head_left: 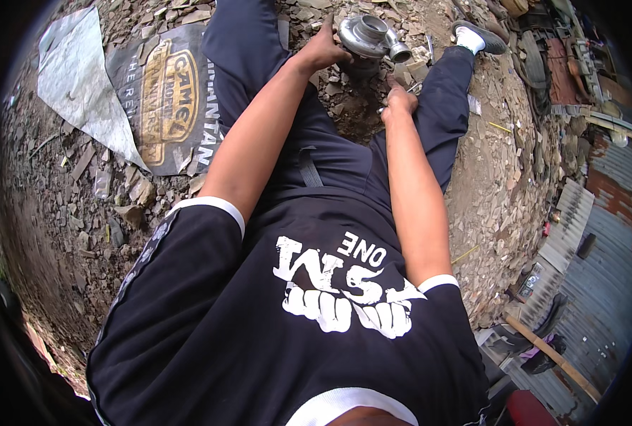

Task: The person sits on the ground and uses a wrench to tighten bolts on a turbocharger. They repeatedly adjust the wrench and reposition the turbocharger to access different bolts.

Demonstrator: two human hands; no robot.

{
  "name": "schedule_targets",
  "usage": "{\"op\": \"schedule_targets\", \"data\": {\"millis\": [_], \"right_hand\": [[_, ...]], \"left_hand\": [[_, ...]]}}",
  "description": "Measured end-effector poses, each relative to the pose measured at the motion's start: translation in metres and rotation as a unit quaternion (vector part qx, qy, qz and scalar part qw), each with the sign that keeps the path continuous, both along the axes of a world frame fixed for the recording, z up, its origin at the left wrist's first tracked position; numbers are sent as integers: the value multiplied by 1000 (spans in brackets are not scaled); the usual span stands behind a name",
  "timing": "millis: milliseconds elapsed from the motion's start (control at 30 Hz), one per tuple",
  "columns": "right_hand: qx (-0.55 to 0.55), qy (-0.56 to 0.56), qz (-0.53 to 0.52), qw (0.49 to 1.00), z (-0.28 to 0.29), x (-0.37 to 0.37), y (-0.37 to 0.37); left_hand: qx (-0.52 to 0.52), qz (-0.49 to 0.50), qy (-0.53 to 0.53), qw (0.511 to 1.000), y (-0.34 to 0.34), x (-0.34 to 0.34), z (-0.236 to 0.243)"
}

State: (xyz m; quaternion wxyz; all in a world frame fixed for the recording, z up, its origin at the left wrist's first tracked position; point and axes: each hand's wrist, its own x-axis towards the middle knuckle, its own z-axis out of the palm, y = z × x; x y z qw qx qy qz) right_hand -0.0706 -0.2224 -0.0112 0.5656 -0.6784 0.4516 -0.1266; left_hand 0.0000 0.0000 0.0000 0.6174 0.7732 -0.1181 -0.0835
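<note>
From where I sit, I can read lettering in two places. On a dark printed sheet (pixel 134 57) lying on the ground, a large gold emblem (pixel 174 96) carries block capitals, turned sideways to me. Bold white capitals (pixel 208 135) run along the sheet's right edge; smaller grey capitals (pixel 132 85) follow its left edge, where a pale, pointed piece of sheeting (pixel 81 78) cuts the line off. On the black shirt (pixel 259 341), I see rough white lettering (pixel 330 266) upside down, with a short word in plainer capitals (pixel 362 245) beside it.
</note>
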Motion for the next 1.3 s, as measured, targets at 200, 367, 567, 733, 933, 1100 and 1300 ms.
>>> {"op": "schedule_targets", "data": {"millis": [200, 367, 567, 733, 933, 1100, 1300], "right_hand": [[-153, 236, 143, 949, -12, -3, -20], [-207, 280, 255, 902, -18, -9, -15], [-170, 269, 231, 920, -50, -9, -25], [-255, 310, 262, 878, -71, 1, -7], [-221, 370, 305, 849, -63, 13, 11], [-176, 329, 263, 890, -71, 14, 6], [44, 193, 118, 973, -43, -12, 5]], "left_hand": [[112, -51, 35, 992, 2, -9, 1], [178, -25, 63, 982, 0, -8, 3], [321, -71, 90, 940, -14, -5, 10], [332, -72, 90, 936, -13, -8, 11], [311, -72, 117, 941, -8, -13, 12], [319, -83, 100, 939, -7, -9, -1], [313, -68, 122, 940, -4, -16, 4]]}}
